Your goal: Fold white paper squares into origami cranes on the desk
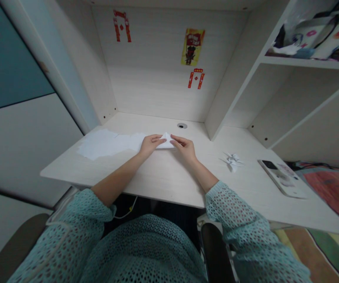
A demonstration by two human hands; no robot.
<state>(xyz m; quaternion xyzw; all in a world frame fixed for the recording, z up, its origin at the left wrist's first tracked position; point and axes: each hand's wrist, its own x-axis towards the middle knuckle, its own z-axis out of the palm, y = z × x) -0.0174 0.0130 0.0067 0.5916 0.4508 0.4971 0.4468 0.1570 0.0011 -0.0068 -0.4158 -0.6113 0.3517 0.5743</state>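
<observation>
Between my two hands is a folded sheet of white paper, with a pointed top and a straight lower edge. My left hand pinches its left side between thumb and fingers. On the opposite side, my right hand grips the paper in the same way, with thumb and index finger near the peak. The paper sits at or just above the desktop; I cannot tell which. Several flat white paper sheets lie spread to the left of my left hand. A small cluster of folded white paper pieces rests to the right.
A white phone-like device lies on the right part of the desk. Behind are a cable hole and a back panel with red and yellow stickers. An upright divider stands right of centre. Chair armrests flank me.
</observation>
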